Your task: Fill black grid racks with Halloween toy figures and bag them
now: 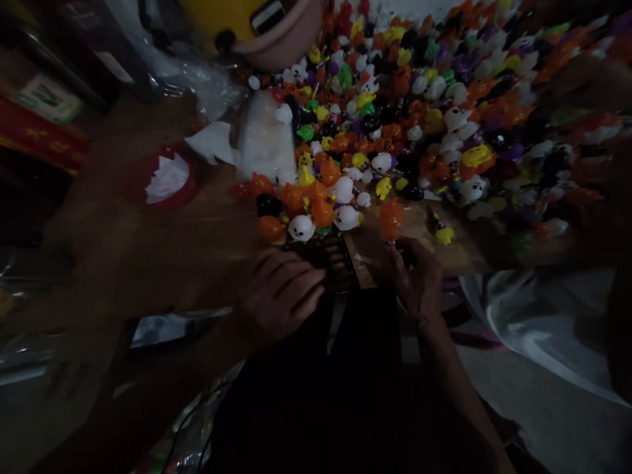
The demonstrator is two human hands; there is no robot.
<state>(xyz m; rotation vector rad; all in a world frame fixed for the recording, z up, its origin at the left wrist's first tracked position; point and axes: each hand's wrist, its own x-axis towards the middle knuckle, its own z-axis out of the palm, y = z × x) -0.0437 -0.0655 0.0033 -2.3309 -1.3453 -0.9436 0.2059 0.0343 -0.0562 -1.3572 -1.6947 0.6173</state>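
My right hand pinches an orange plastic toy figure by its short narrow stem, holding it upright above the table's front edge. My left hand is palm down with curled fingers, at the near edge of a dark slotted rack. Whatever may be under those fingers is hidden. Just beyond the rack are round toy heads, among them a white one with a face and an orange one. A thin whitish strip lies on a board between my hands.
Many small plastic figures are heaped across the back and right. A red bowl of white paper pieces, a filled clear bag and a pink tub stand left and behind. White sheeting hangs at right.
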